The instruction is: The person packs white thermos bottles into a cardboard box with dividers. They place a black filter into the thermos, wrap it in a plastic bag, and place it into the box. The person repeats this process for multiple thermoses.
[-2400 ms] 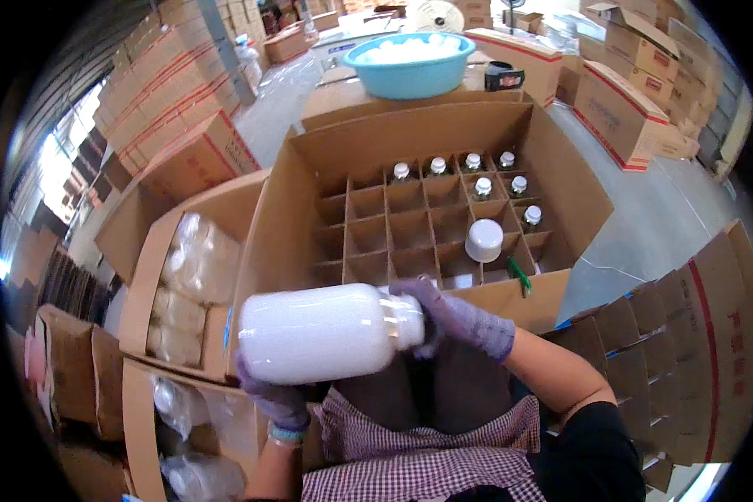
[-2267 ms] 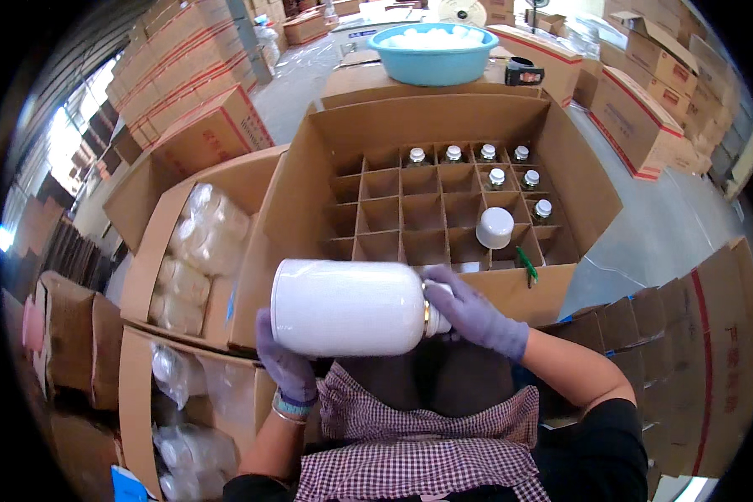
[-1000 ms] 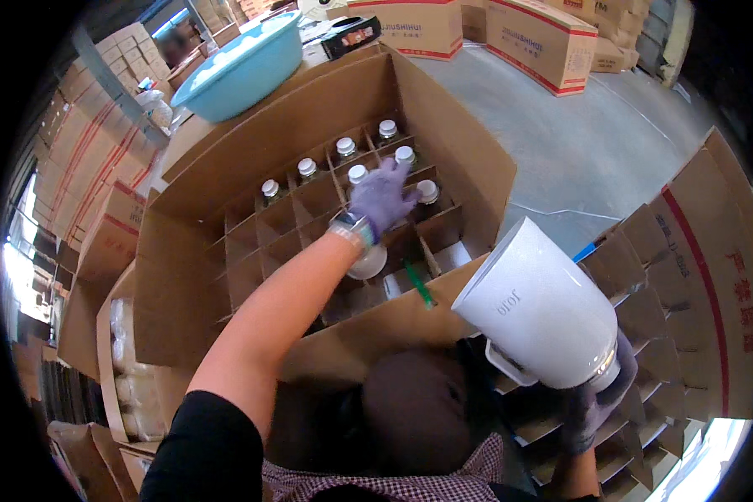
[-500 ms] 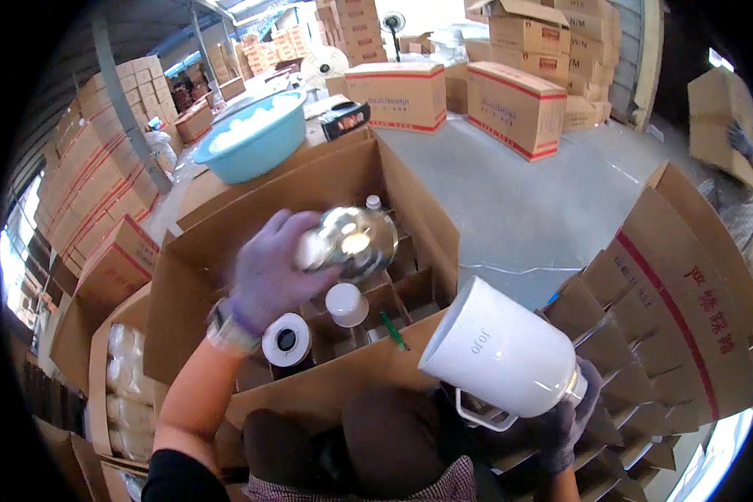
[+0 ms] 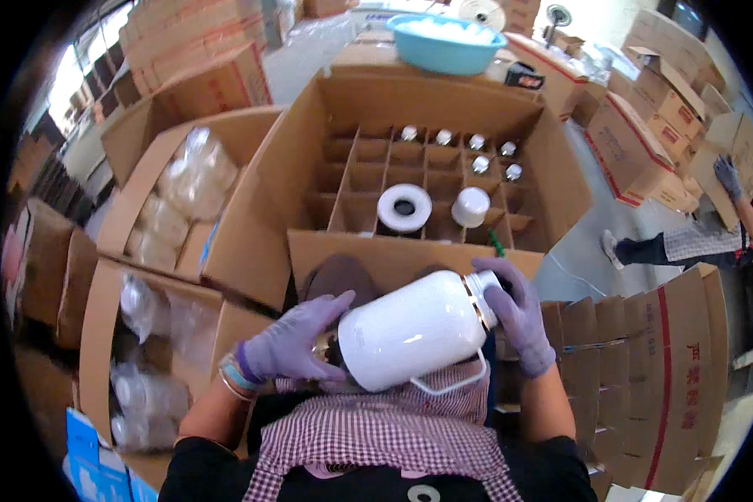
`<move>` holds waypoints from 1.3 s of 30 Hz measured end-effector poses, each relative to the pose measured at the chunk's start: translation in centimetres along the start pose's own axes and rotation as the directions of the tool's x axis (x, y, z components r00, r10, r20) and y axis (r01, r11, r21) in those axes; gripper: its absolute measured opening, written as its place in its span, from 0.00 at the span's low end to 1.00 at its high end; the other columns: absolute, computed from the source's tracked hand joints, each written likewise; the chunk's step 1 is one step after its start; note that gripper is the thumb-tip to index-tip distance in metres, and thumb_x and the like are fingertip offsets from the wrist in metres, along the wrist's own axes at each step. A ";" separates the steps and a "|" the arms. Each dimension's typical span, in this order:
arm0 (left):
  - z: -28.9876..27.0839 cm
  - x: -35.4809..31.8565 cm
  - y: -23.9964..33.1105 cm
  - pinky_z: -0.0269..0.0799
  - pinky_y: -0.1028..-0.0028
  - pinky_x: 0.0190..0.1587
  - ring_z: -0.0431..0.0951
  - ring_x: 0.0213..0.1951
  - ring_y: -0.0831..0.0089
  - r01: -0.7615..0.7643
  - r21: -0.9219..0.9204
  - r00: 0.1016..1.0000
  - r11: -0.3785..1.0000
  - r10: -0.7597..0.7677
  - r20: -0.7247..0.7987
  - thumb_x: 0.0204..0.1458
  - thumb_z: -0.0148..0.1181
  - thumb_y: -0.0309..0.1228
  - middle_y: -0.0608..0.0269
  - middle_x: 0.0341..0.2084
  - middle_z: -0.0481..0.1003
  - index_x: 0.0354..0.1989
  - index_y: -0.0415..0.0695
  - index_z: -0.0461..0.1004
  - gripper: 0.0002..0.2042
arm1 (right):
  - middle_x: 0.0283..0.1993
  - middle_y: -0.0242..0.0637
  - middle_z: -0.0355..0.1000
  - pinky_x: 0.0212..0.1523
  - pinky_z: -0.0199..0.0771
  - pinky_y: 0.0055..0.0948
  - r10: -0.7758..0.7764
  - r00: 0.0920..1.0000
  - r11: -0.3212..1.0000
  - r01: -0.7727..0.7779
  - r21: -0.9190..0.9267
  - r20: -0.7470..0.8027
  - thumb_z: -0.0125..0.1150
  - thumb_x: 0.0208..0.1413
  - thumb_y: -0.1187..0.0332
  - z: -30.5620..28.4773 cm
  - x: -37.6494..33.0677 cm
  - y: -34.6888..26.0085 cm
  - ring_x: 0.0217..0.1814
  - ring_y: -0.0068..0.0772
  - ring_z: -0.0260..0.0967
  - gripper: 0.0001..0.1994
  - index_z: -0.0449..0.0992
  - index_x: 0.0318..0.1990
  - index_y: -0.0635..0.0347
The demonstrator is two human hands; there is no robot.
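Note:
A white jug (image 5: 414,330) with a side handle and gold trim lies tilted across my lap, between both gloved hands. At its neck end, my right hand (image 5: 523,314) is closed round the white top. My left hand (image 5: 289,343) is closed at the opposite, wider end, on a shiny gold-tinted flask liner (image 5: 330,345). Little of the liner shows; the rest is hidden by the jug and my fingers. Beyond my knees, a divided carton (image 5: 347,251) holds a white ring-topped piece (image 5: 390,201), a white cap (image 5: 471,207) and several silver tops (image 5: 479,164).
Cartons of plastic-wrapped pieces (image 5: 197,180) stand at my left. On my right is a carton with cardboard dividers (image 5: 598,343). A blue basin (image 5: 448,54) sits beyond the divided carton. A green strip (image 5: 496,243) shows by its near wall. At far right, a person (image 5: 686,247) carries a carton.
My left hand has brought the shiny liner from above the divided carton down to the jug's wide end. The jug has moved left over my lap. The view has swung left and down.

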State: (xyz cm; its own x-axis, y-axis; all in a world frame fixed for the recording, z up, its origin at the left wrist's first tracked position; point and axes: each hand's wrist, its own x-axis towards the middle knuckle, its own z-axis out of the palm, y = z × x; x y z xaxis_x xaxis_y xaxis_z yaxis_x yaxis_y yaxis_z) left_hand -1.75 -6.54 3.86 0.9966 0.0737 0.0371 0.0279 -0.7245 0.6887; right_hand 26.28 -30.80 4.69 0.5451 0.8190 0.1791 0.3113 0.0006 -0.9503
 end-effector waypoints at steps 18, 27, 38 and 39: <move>5.6 -0.7 -2.8 0.62 0.62 0.66 0.64 0.64 0.63 -0.214 -0.466 0.716 0.859 -0.187 -0.673 0.63 0.46 0.61 0.51 0.64 0.63 0.69 0.37 0.58 0.39 | 0.50 0.45 0.72 0.56 0.72 0.35 -0.077 0.969 0.992 0.098 0.082 -0.234 0.59 0.56 0.68 4.4 -0.4 -1.7 0.53 0.44 0.72 0.17 0.74 0.53 0.63; 5.7 -0.6 -3.8 0.58 0.59 0.71 0.62 0.69 0.62 -0.039 -0.799 0.934 0.600 -0.263 -0.243 0.65 0.56 0.46 0.55 0.71 0.58 0.75 0.48 0.50 0.35 | 0.50 0.45 0.74 0.49 0.76 0.41 -0.750 0.650 0.658 0.715 -0.237 -0.119 0.77 0.39 0.61 7.0 -1.5 -10.5 0.48 0.48 0.74 0.35 0.72 0.59 0.58; 4.3 -2.2 2.3 0.51 0.62 0.74 0.57 0.72 0.64 -0.019 -0.528 0.953 0.849 -0.144 -0.265 0.62 0.62 0.38 0.59 0.73 0.56 0.76 0.50 0.49 0.37 | 0.49 0.42 0.73 0.50 0.73 0.40 -0.648 0.761 0.761 0.642 -0.093 -0.040 0.81 0.36 0.56 9.2 -1.3 -10.5 0.49 0.44 0.72 0.41 0.69 0.60 0.59; 4.3 -1.9 2.4 0.51 0.62 0.74 0.57 0.72 0.64 -0.025 -0.484 0.945 0.875 -0.137 -0.296 0.62 0.62 0.38 0.59 0.73 0.57 0.76 0.50 0.49 0.37 | 0.49 0.42 0.73 0.51 0.73 0.40 -0.640 0.766 0.767 0.631 -0.116 -0.065 0.80 0.37 0.57 9.1 -1.3 -10.5 0.49 0.44 0.72 0.40 0.69 0.60 0.59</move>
State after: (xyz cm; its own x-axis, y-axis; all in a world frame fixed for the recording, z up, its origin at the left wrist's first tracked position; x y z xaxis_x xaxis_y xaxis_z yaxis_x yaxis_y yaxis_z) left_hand -3.23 -11.40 2.35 0.9151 0.3722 0.1552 -0.0379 -0.3038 0.9520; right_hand 15.20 -26.68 12.12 0.2690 0.5895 0.7617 0.6733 0.4504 -0.5864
